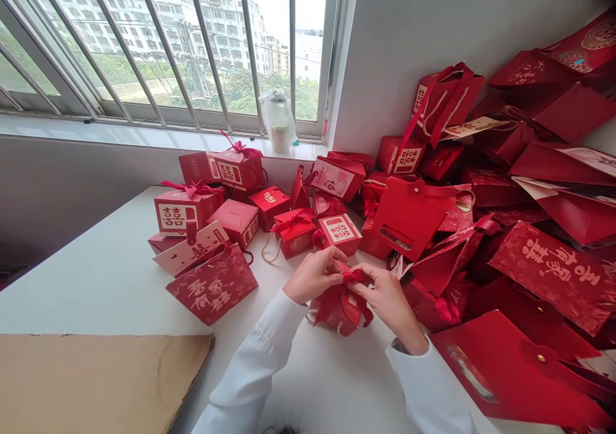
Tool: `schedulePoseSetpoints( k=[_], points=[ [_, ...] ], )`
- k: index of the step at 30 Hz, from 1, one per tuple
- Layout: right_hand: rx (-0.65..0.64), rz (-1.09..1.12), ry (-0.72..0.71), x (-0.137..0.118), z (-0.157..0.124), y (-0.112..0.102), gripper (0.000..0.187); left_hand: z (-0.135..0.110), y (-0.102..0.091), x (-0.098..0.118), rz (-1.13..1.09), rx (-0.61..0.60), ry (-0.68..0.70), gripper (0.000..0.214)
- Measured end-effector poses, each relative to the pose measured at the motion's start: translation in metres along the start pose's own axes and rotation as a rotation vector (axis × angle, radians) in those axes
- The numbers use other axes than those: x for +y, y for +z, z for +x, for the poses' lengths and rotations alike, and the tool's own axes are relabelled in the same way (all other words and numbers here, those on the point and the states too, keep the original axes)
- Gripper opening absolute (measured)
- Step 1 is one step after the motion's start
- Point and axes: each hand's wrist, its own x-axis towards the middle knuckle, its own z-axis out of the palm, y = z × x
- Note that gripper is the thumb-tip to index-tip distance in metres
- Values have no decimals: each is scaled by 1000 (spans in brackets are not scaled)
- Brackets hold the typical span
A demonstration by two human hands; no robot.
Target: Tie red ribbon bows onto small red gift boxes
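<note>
Both hands meet over a small red gift box [337, 312] that stands on the white table [106, 273], close in front of the person. The left hand [312, 275] pinches the red ribbon [355, 275] at the top of that box between thumb and fingertips. The right hand [387, 300] grips the same ribbon from the other side, with its fingers curled in. The two hands almost touch above the box lid.

Just behind the gift box stand a red box with a bow [294, 232] and a red box with a white label [341, 232], with more red boxes farther back toward the window. To the left of the gift box lies a flat red bag with pale lettering [212, 289]. Farther left and nearer the person, a brown cardboard sheet [96, 376] rests on the table. To the right of the gift box, a heap of red paper bags [529, 196] rises against the wall. Far behind it, a jar wrapped in clear plastic [278, 122] sits on the windowsill.
</note>
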Motion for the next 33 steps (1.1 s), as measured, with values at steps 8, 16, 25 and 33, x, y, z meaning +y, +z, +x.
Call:
schedulePoseSetpoints(
  k=[8,16,25,33],
  points=[
    [31,-99,19,-2,0,3,14,-2,0,1,44,33,-20,22],
    [44,-22,26,1,-8,4,15,-3,0,4,43,-16,-1,18],
    [67,-1,17,4,-10,10,18,-3,6,6,71,97,-46,19],
    [138,1,-5,3,-8,14,10,-1,0,2,-42,21,-67,30]
  ],
)
